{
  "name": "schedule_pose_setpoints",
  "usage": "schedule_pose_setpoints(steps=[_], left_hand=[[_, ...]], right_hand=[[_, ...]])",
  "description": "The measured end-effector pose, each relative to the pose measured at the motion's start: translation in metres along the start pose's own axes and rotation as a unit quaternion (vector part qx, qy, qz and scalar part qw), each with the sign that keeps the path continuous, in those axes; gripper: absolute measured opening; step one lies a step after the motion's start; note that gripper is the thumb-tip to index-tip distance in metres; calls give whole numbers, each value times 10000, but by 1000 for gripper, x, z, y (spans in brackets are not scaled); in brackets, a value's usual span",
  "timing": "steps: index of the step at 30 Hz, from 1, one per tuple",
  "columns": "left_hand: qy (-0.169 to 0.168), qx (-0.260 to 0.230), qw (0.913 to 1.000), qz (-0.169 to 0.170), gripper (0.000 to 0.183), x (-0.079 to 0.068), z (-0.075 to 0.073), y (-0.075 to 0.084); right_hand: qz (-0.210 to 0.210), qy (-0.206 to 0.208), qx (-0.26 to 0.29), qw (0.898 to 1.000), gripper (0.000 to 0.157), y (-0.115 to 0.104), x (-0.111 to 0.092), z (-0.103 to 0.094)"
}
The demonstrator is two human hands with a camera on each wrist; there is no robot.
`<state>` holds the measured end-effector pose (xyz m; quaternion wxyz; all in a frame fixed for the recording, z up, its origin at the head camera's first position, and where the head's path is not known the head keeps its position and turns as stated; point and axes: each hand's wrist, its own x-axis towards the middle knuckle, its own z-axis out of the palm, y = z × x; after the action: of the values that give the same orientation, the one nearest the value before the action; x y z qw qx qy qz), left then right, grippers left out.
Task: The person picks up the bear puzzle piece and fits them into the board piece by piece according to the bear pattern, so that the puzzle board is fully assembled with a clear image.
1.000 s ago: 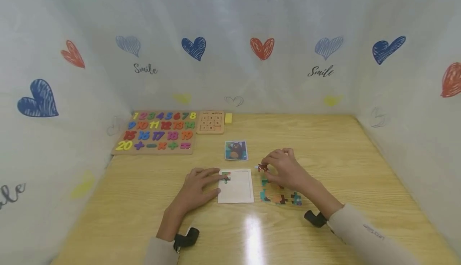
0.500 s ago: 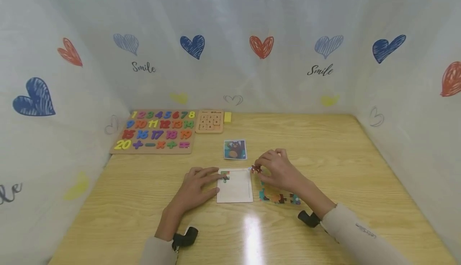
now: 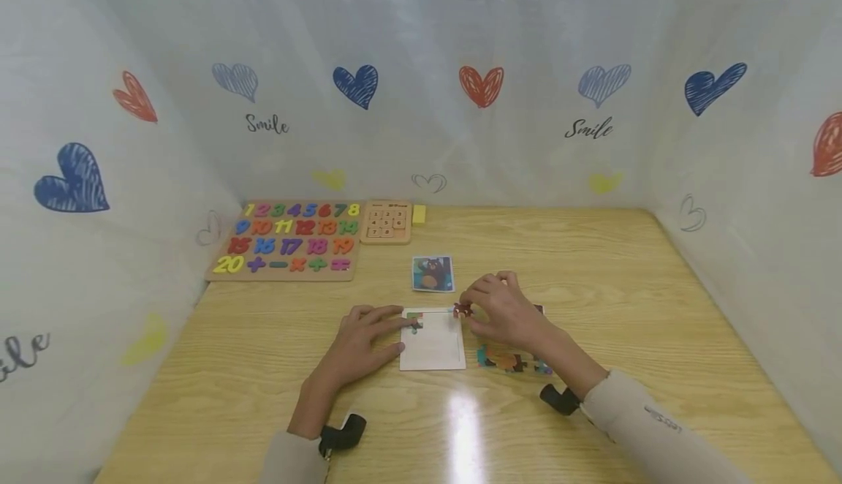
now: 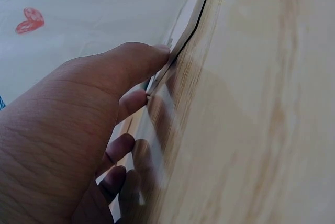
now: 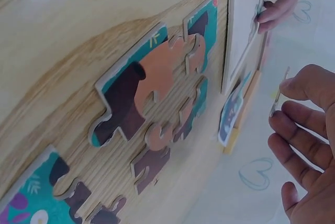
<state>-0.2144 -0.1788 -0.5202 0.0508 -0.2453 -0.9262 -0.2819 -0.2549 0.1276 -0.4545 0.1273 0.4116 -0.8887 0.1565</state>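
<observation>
Pinching a jigsaw piece between thumb and forefinger, the right hand is located right of and below the centre of the head view, at the upper right corner of a white puzzle board; whether piece and board touch cannot be told. The piece is dark reddish brown with a pale patch at its left end, uneven in outline, and thin where seen edge-on at the right of the right wrist view. The left hand has its fingers extended along the board's left edge, one fingertip at a small multicoloured piece in the upper left corner. Loose pieces lie flat right of the board, printed teal, dark brown and orange, with rounded knobs, curved notches and pale cut edges. The board is flat and square, with a thin outline inside its border. Above it lies a square card printed with a bear. The table shows yellowish wood grain and a bright reflection at lower centre. At its upper left are a number board with coloured numerals, a small wooden tile puzzle and a yellow block. A creased white curtain, printed with hearts, fills the upper frame.
</observation>
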Motion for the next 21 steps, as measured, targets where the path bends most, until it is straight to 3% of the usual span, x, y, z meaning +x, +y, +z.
schedule_pose_setpoints(steps=[21], left_hand=[[40,-40,10000,57,42,-1,-1,-1]], right_hand=[[-182,-83,-79,9998,19,-12,17,12]])
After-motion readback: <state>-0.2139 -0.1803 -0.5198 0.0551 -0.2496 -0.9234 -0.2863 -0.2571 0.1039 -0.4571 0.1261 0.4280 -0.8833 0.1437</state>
